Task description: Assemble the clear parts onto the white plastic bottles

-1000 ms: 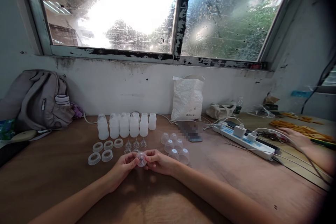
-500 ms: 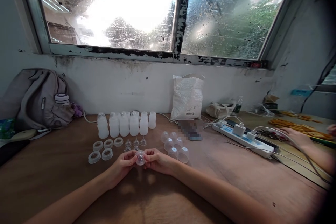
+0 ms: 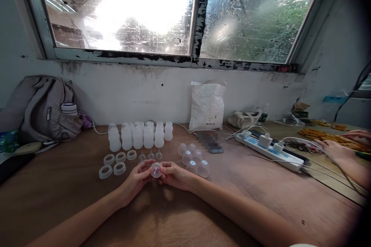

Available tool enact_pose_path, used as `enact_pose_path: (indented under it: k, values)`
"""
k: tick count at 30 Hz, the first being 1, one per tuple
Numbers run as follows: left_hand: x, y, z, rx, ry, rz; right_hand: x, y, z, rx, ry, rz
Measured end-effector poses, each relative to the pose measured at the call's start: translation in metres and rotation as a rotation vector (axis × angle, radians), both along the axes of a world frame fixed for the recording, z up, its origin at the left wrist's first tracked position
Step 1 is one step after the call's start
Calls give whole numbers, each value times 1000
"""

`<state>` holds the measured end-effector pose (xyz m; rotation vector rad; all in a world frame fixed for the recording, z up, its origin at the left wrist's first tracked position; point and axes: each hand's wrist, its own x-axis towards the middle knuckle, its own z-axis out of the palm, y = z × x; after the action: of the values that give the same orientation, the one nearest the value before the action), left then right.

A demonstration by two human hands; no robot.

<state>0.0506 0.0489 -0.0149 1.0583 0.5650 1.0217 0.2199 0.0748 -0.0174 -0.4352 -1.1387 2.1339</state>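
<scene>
A baby bottle ring (image 3: pixel 156 170), with what looks like a clear teat in its middle, is pinched between both hands above the table. My left hand (image 3: pixel 138 179) grips its left edge, fingers curled behind. On the opposite edge, the thumb and fingers of my right hand (image 3: pixel 177 176) are closed. Just beyond stand clear teats (image 3: pixel 150 156), some hidden by my fingers. To the left lie several loose translucent rings (image 3: pixel 105 171), and to the right stand several clear domed caps (image 3: pixel 203 169). Frosted baby bottles (image 3: pixel 148 137) are lined up behind.
A power strip (image 3: pixel 278 154) with plugs and trailing cables crosses the right side. Another person's hands (image 3: pixel 339 152) are beside orange-yellow pieces (image 3: pixel 319 136) at far right. A white plastic bag (image 3: pixel 207 106) leans on the wall; a grey backpack (image 3: pixel 43 110) sits at left.
My left fingers have shifted slightly upward around the ring, which both hands still hold. At far right, more of the other person's second hand has come into view. The camera view has shifted slightly.
</scene>
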Motion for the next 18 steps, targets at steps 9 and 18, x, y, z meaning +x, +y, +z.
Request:
enact_pose_path:
  k: [9, 18]
  values:
    - [-1, -6, 2, 394, 466, 312, 0, 0, 1, -14, 13, -55]
    - [1, -8, 6, 405, 549, 329, 0, -5, 7, 30, -33, -55]
